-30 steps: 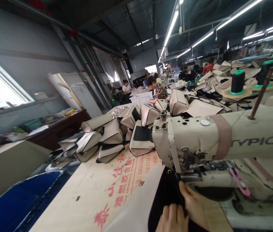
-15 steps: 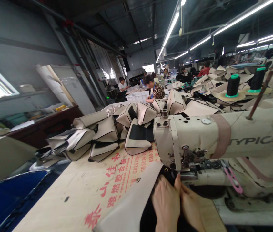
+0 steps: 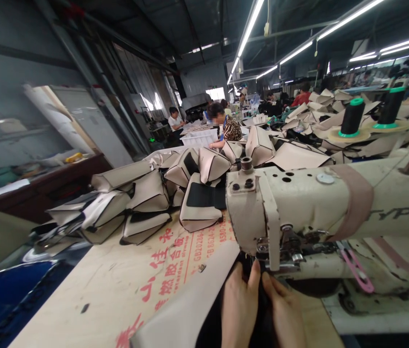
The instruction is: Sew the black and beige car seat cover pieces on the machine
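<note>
My left hand (image 3: 239, 307) and my right hand (image 3: 284, 311) sit side by side at the bottom of the view, fingertips pressed on a black fabric piece (image 3: 251, 270). That piece runs under the presser foot (image 3: 286, 249) of a cream industrial sewing machine (image 3: 316, 203) marked TYPICAL. A beige leatherette panel (image 3: 186, 295) lies joined to the black piece, just left of my left hand. The needle area is hidden behind the machine's metal parts.
The plywood tabletop (image 3: 117, 275), printed in red characters, holds a heap of beige and black sewn pieces (image 3: 146, 193). Black thread cones (image 3: 351, 118) stand behind the machine. Blue material (image 3: 5, 304) lies at lower left. Co-workers sit further back, one in a leopard-print garment (image 3: 231, 130).
The whole view has swung, shifting the scene left. My hands have come closer together and risen in the view, nearer the presser foot, with the black fabric still under them.
</note>
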Tool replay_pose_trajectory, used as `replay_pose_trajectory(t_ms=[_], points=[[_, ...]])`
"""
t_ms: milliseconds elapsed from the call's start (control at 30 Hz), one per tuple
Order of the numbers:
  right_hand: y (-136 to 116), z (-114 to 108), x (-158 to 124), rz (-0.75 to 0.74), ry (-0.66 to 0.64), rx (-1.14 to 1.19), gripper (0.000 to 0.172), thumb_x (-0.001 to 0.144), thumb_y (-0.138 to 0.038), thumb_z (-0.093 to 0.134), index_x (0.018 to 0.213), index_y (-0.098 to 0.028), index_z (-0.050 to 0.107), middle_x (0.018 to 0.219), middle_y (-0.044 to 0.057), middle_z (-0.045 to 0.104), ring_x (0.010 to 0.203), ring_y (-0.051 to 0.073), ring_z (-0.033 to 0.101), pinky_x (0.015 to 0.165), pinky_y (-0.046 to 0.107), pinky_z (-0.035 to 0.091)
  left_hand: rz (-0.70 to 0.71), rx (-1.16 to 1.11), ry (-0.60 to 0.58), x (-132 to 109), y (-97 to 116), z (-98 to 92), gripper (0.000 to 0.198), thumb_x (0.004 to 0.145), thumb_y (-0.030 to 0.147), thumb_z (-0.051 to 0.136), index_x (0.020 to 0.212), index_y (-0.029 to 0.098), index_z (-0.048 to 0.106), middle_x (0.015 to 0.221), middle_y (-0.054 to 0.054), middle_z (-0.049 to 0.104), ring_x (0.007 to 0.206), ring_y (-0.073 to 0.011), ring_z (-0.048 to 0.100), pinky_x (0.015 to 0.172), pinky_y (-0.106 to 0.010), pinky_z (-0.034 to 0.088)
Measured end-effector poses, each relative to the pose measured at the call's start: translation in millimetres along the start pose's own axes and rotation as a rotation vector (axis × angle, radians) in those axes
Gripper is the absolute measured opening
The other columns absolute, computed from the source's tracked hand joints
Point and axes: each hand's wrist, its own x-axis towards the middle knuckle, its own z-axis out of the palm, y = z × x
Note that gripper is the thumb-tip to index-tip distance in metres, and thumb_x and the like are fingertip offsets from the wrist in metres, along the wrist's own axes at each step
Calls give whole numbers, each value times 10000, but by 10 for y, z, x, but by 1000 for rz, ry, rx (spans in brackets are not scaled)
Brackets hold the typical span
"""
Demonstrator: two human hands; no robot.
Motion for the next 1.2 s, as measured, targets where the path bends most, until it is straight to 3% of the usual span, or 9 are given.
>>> replay_pose_trajectory(t_ms=[267, 467, 900, 1067, 1200], points=[[217, -86, 110, 64, -90, 110, 532, 624, -529, 693, 979, -133, 688, 963, 88, 661, 988, 263, 558, 834, 290, 443, 8, 75, 2, 50, -54, 12, 331, 820, 457, 435, 647, 182, 496, 548, 31, 465, 523, -129, 425, 537, -229, 297], [165, -66, 87, 129, -109, 162, 486, 627, -498, 694, 978, -160, 691, 959, 68, 663, 923, 253, 589, 716, 260, 478, -20, 21, -9, 47, -78, 23, 339, 808, 458, 437, 599, 192, 422, 523, 53, 391, 509, -115, 395, 514, -222, 267], [-16, -66, 34, 5, -63, 19, 534, 597, -545, 685, 896, -103, 710, 862, 89, 680, 911, 262, 590, 767, 276, 465, -53, 9, 37, 65, -29, 35, 382, 796, 460, 443, 546, 207, 303, 486, 74, 298, 479, -98, 340, 487, -217, 242], [-66, -30, 36, -44, -43, -50, 521, 590, -571, 681, 805, -98, 722, 759, 83, 681, 842, 273, 598, 712, 282, 468, -56, 2, 36, 91, -28, 33, 383, 782, 454, 456, 536, 204, 302, 484, 75, 290, 480, -92, 320, 481, -208, 236], [-133, -155, 28, -132, -176, -235, 489, 691, -583, 603, 826, -127, 716, 680, 52, 665, 694, 239, 610, 608, 271, 469, -58, 8, 56, 112, -22, 41, 392, 777, 451, 462, 526, 204, 290, 476, 75, 272, 478, -91, 297, 479, -211, 219]])
